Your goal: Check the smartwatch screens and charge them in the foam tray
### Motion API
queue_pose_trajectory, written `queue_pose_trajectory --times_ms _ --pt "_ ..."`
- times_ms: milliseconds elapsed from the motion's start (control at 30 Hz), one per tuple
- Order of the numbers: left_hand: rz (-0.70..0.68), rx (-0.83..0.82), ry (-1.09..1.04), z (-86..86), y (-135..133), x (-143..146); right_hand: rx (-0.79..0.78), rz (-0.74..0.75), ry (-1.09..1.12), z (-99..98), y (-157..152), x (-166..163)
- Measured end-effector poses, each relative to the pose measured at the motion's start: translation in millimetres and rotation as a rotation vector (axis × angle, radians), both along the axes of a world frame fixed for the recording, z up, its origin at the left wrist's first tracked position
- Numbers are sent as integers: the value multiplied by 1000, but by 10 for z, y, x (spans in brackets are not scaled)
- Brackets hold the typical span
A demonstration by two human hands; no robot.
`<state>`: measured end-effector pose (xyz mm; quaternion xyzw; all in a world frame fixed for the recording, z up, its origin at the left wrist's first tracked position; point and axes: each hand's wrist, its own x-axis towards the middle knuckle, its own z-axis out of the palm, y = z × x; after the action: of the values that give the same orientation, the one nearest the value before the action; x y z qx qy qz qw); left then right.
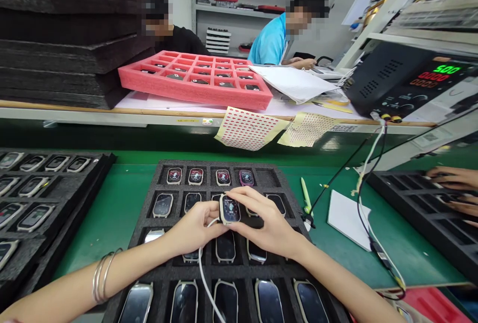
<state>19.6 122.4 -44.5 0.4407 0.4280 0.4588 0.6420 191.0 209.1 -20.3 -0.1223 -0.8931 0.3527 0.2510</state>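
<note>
Held smartwatch (231, 209) in right grip (267, 216) | pinched white cable (202, 269) in left grip (197, 226) | judged light, rigid, scratch-prone, best taken edgewise

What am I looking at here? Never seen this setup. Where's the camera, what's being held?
No machine: these are a person's bare hands, seen from a camera on their head, facing forward and down. There is just this one view. On the green bench sits a dark foam tray with watch bodies without straps in its compartments. The right hand holds a lit watch between thumb and fingers. The left hand is at its side, beside a white cable; what exactly it pinches is hidden. A pink foam tray lies on the shelf beyond.
</note>
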Motion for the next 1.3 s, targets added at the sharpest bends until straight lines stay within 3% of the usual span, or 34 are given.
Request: queue_pose_trajectory --times_ms 433,767,1300 --pt "12 58 37 -8 -18 -2 -7 -43 -72 2 -15 -43" --pt "24 56 31 -20 -23 0 202 -50 -94 -44 -53 -51" --pt "-47 36 66 32 -33 -47 97 -13 -25 -49 -63 -24"
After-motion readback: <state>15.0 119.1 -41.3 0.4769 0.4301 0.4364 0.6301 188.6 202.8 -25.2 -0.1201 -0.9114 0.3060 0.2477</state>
